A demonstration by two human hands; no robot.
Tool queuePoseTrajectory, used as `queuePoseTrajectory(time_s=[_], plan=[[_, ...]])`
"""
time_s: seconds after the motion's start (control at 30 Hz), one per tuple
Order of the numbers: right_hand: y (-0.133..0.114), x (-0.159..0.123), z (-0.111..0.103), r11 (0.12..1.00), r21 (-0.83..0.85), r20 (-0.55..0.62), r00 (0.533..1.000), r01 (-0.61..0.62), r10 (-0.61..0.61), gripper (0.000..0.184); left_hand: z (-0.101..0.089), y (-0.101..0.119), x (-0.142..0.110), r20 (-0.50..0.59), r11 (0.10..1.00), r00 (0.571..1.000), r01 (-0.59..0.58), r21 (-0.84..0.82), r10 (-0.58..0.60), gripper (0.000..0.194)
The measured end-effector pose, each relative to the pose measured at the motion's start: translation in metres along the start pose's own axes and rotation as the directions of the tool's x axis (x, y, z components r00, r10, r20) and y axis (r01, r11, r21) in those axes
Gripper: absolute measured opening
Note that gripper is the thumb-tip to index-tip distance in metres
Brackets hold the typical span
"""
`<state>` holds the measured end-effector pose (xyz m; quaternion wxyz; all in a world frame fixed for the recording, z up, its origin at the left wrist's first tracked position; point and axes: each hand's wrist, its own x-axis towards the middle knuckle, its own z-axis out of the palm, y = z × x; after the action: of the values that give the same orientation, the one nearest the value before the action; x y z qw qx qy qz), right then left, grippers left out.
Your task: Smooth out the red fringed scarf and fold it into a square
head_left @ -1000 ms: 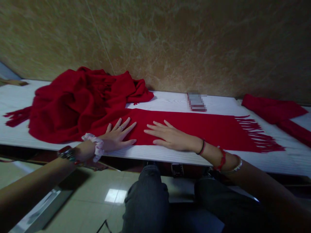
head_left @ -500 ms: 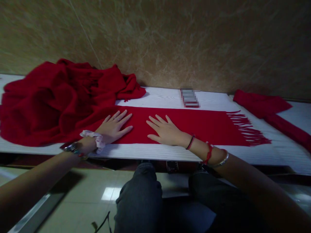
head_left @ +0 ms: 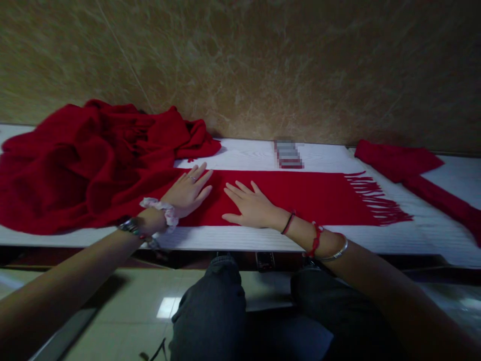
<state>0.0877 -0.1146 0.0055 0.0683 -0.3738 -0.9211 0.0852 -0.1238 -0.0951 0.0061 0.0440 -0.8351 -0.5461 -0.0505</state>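
A red scarf [head_left: 308, 198] lies flat along a white tabletop, its fringed end to the right. Toward the left it meets a rumpled heap of red cloth [head_left: 75, 165]; where one stops and the other starts I cannot tell. My left hand [head_left: 190, 189], palm down with fingers stretched out, is over the scarf beside the heap. Close by on its right, my right hand [head_left: 253, 204] rests on the scarf with fingers spread. Neither hand grips anything.
Behind the scarf, a blurred-out rectangular item [head_left: 288, 154] lies on the white table [head_left: 240, 238]. More folded red cloth [head_left: 398, 159] is at the far right. A brown marbled wall [head_left: 240, 70] rises along the table's back edge. My knees [head_left: 214, 301] are below the front edge.
My left hand has shifted right and slightly up, closer to my right hand. The right hand stays at about the same spot on the scarf. The view has moved slightly.
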Motion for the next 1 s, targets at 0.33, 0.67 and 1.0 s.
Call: queuePoseTrajectory(time_s=[0.33, 0.67, 1.0], plan=[[0.0, -0.001, 0.001, 1.0, -0.007, 0.001, 1.0, 0.002, -0.002, 0.074, 0.02, -0.052, -0.001, 0.088, 0.981, 0.977, 0.194, 0.03, -0.195, 0.059], [0.001, 0.006, -0.008, 0.999, 0.028, -0.042, 0.998, -0.046, 0.047, 0.08, 0.005, -0.015, 0.001, 0.023, 1.0, 1.0, 0.01, 0.028, -0.01, 0.057], [0.036, -0.032, -0.007, 0.988, -0.054, -0.017, 0.989, -0.145, 0.144, 0.07, 0.014, -0.013, -0.001, 0.107, 0.999, 0.994, 0.028, 0.036, -0.032, 0.057]])
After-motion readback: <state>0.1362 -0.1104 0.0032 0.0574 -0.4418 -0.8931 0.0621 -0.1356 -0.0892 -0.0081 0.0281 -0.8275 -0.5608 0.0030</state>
